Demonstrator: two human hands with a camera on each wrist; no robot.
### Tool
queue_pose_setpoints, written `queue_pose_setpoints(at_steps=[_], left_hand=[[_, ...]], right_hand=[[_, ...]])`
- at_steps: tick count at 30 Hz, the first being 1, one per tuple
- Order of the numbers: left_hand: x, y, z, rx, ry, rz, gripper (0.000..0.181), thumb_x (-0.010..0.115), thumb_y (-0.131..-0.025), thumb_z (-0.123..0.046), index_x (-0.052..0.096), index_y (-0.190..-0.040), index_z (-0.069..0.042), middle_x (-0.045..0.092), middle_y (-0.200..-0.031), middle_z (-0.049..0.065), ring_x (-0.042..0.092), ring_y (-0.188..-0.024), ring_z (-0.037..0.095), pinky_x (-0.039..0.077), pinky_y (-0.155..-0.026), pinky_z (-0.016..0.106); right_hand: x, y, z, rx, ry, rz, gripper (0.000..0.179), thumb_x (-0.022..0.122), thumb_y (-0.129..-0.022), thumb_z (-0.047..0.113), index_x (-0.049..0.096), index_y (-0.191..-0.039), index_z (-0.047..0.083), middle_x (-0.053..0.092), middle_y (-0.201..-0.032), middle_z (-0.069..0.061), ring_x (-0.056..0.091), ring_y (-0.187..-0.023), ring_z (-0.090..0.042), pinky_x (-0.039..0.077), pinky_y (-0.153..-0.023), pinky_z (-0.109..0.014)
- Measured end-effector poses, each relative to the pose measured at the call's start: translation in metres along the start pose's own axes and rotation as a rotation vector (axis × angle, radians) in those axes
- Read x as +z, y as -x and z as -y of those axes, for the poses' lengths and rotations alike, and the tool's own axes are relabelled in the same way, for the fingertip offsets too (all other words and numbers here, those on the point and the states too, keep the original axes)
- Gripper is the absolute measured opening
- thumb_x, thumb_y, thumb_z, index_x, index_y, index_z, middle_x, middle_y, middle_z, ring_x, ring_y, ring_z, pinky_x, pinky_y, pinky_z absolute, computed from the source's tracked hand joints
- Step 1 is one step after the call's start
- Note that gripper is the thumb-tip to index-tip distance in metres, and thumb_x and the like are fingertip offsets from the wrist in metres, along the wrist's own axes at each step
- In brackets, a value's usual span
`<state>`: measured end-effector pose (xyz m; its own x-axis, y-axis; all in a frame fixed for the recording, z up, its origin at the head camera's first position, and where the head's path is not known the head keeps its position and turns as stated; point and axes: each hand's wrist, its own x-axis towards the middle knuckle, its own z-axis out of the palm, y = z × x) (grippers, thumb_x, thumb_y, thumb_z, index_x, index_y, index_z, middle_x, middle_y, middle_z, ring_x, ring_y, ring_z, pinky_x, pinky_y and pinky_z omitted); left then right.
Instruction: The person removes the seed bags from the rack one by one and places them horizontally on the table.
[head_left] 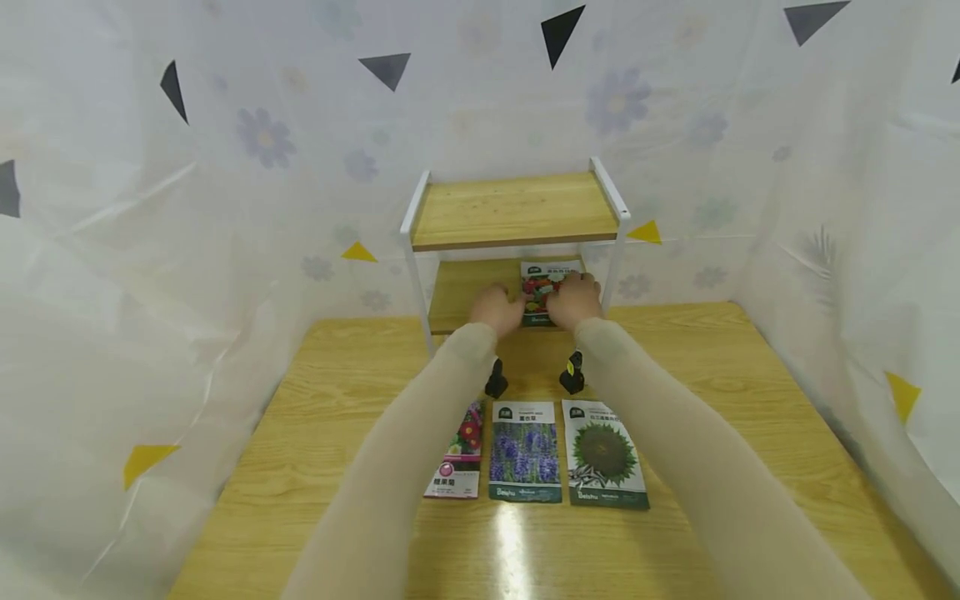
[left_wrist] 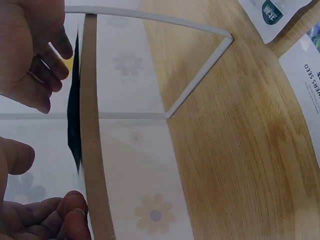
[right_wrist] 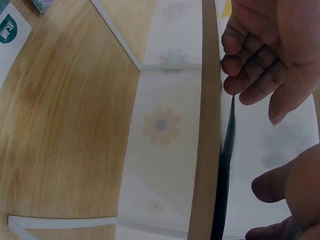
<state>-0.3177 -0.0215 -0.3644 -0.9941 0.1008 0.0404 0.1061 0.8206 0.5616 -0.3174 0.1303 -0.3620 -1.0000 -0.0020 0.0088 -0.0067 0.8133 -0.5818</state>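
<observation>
A seed packet with red and orange flowers lies on the right part of the lower wooden shelf. My left hand is at its left edge, fingers loosely bent. Over its right side rests my right hand, hiding part of the print. From the left wrist, the packet shows as a dark thin edge along the board. Seen from the right wrist, that edge runs between both hands, and no thumb closes on it.
On the table lie a pink-flowered seed packet, a lavender packet and a sunflower packet. The shelf rack has white metal sides and an upper board. Behind it hangs a flower-printed sheet.
</observation>
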Motion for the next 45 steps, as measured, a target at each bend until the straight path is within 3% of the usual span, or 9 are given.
queue_pose_setpoints(at_steps=[7,11,14,16,19,27,35,40,45], left_hand=[[0.007,-0.008,-0.008,-0.039,-0.038,0.029,0.047,0.046,-0.1,-0.043,0.069,-0.09,-0.002,0.064,-0.115,0.013,0.061,-0.1,0.027,0.051,-0.084,0.036],[0.009,-0.01,-0.015,-0.066,-0.046,0.038,0.048,0.044,-0.1,-0.041,0.064,-0.11,0.001,0.059,-0.125,0.015,0.057,-0.111,0.028,0.048,-0.091,0.036],[0.01,-0.012,-0.017,-0.081,-0.076,0.044,0.052,0.042,-0.1,-0.04,0.055,-0.128,0.002,0.056,-0.129,0.016,0.056,-0.114,0.029,0.048,-0.092,0.037],[0.01,-0.012,-0.017,-0.088,-0.101,0.053,0.052,0.041,-0.1,-0.04,0.052,-0.131,0.001,0.056,-0.129,0.016,0.056,-0.114,0.029,0.048,-0.092,0.037],[0.01,-0.011,-0.016,-0.099,-0.119,0.066,0.051,0.043,-0.099,-0.038,0.05,-0.132,0.001,0.055,-0.128,0.015,0.056,-0.112,0.028,0.049,-0.091,0.036],[0.006,-0.007,-0.015,-0.09,-0.137,0.075,0.051,0.053,-0.093,-0.037,0.055,-0.127,0.0,0.058,-0.124,0.013,0.057,-0.109,0.026,0.05,-0.089,0.034],[0.007,-0.015,-0.008,-0.046,-0.06,0.126,0.043,0.056,-0.092,-0.038,0.066,-0.124,-0.01,0.057,-0.131,0.01,0.055,-0.113,0.025,0.047,-0.092,0.033],[0.007,-0.016,-0.003,-0.032,0.002,0.154,0.038,0.057,-0.093,-0.036,0.067,-0.123,-0.016,0.061,-0.126,0.007,0.058,-0.099,0.021,0.049,-0.081,0.029],[0.003,-0.013,-0.001,-0.036,0.052,0.174,0.037,0.059,-0.094,-0.034,0.067,-0.124,-0.013,0.061,-0.127,0.007,0.057,-0.097,0.021,0.047,-0.073,0.027]], right_hand=[[0.004,-0.014,-0.005,0.069,0.152,-0.013,0.056,0.04,-0.096,0.024,0.034,-0.134,-0.018,0.038,-0.129,-0.036,0.033,-0.122,-0.046,0.019,-0.107,-0.055],[0.003,-0.019,-0.008,0.086,0.225,-0.023,0.058,0.042,-0.093,0.028,0.04,-0.129,-0.018,0.045,-0.122,-0.033,0.04,-0.116,-0.044,0.021,-0.105,-0.055],[0.003,-0.021,-0.009,0.094,0.251,-0.021,0.063,0.043,-0.092,0.033,0.04,-0.13,-0.018,0.046,-0.124,-0.032,0.04,-0.119,-0.045,0.02,-0.107,-0.057],[0.004,-0.023,-0.009,0.106,0.249,-0.015,0.068,0.044,-0.092,0.036,0.038,-0.133,-0.017,0.045,-0.129,-0.032,0.038,-0.123,-0.045,0.017,-0.109,-0.057],[0.005,-0.023,-0.008,0.138,0.204,0.005,0.076,0.046,-0.093,0.042,0.031,-0.138,-0.017,0.039,-0.135,-0.033,0.034,-0.126,-0.045,0.017,-0.111,-0.055],[0.004,-0.017,-0.005,0.216,-0.031,-0.002,0.087,0.058,-0.087,0.049,0.025,-0.144,-0.008,0.025,-0.139,-0.034,0.027,-0.128,-0.041,0.039,-0.101,-0.048],[0.005,-0.016,-0.006,0.226,-0.05,-0.002,0.092,0.056,-0.089,0.052,0.018,-0.148,-0.008,0.019,-0.141,-0.035,0.027,-0.127,-0.042,0.041,-0.098,-0.049],[0.008,-0.018,-0.009,0.221,-0.071,-0.009,0.091,0.058,-0.089,0.05,0.019,-0.148,-0.007,0.021,-0.141,-0.035,0.03,-0.126,-0.043,0.042,-0.098,-0.05],[0.007,-0.016,-0.011,0.196,-0.115,-0.021,0.087,0.063,-0.087,0.047,0.026,-0.145,-0.007,0.027,-0.14,-0.033,0.031,-0.128,-0.044,0.04,-0.1,-0.051]])
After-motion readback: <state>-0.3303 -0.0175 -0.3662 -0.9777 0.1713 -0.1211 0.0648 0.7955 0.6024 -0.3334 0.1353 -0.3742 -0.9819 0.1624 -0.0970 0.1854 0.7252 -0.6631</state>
